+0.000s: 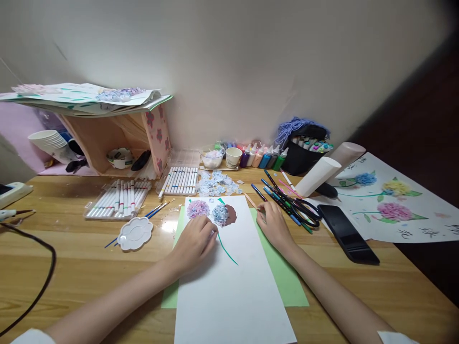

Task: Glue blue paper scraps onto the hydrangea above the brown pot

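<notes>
My left hand (193, 241) rests on a tall white sheet of paper (229, 296), its fingers curled together near a green curved stem line (225, 248). What they pinch, if anything, is hidden. Just beyond it on the sheet are a pink-purple ruffled flower (198, 208), a blue ruffled flower (219, 215) and a brown patch (232, 215) beside the blue one. At the sheet's right edge, my right hand (275, 223) is closed around a thin peach-coloured stick (250, 201) that points toward the back. Pale green paper (287, 286) lies under the white sheet.
Scissors (304, 210) and pens lie right of my right hand, near a black phone (347, 234). Behind are loose blue petals (217, 183), paint bottles (267, 156) and a paper cup (233, 157). Marker trays (120, 198) and a white palette (135, 233) stand left.
</notes>
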### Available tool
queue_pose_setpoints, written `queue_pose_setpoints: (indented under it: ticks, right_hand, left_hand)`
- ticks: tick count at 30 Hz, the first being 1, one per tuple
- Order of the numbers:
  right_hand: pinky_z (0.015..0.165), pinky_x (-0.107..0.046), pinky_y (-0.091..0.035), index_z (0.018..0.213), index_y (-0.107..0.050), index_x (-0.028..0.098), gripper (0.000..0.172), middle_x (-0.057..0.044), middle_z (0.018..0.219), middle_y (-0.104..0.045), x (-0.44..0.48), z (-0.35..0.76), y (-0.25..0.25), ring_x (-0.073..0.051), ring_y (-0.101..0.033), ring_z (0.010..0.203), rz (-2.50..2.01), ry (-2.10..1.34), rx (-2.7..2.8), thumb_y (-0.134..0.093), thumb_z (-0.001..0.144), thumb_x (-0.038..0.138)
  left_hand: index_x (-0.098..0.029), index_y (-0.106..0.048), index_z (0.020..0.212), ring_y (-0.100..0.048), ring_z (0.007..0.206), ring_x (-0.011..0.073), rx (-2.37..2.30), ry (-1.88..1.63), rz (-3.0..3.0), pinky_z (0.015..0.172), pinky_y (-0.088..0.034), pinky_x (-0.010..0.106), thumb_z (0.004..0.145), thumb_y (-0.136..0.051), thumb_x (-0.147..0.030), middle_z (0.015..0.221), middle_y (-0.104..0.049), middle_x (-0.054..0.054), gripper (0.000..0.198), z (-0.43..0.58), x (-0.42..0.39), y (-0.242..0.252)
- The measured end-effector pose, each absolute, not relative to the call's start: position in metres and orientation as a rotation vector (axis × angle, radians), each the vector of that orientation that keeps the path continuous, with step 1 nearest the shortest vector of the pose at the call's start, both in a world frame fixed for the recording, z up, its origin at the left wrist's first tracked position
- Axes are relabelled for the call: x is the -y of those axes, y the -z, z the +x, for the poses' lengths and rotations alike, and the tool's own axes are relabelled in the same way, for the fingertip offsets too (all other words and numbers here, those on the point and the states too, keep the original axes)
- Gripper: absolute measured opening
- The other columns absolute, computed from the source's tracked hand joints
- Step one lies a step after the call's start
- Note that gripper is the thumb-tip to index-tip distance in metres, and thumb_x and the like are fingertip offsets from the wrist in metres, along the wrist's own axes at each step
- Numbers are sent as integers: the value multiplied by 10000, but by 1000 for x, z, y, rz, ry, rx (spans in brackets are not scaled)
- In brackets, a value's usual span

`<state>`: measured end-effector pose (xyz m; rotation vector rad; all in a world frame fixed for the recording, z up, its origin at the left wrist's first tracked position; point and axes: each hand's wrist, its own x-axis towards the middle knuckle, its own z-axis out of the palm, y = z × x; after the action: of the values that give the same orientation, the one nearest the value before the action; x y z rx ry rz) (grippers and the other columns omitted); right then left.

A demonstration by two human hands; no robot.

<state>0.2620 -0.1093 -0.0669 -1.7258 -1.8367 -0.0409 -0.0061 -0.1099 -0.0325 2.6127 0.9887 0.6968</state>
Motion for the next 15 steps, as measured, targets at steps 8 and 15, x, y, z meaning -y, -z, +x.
queue_pose_setpoints:
  ticks: [8, 15]
  right_hand:
    - [826, -419, -446, 976, -551, 179, 129, -114, 972, -595, 107, 256, 61, -277, -540, 937, -1733, 30, 1873, -506, 870, 237]
    - [727, -392, -461, 796, -486, 195, 103, -98, 818, -560, 107, 279, 74, -262, -549, 804, -1907, 112, 1851, -456, 879, 247]
  left_hand:
    - [-169, -584, 952, -493, 848, 224, -1270, -662, 2553, 719, -396, 355, 904, -480, -295, 911, -538, 76, 170, 33, 79, 23]
    - [-194, -628, 798, -499, 832, 217, -1286, -602, 2500, 703, -369, 344, 862, -542, -284, 829, -541, 48, 140, 47, 59, 24]
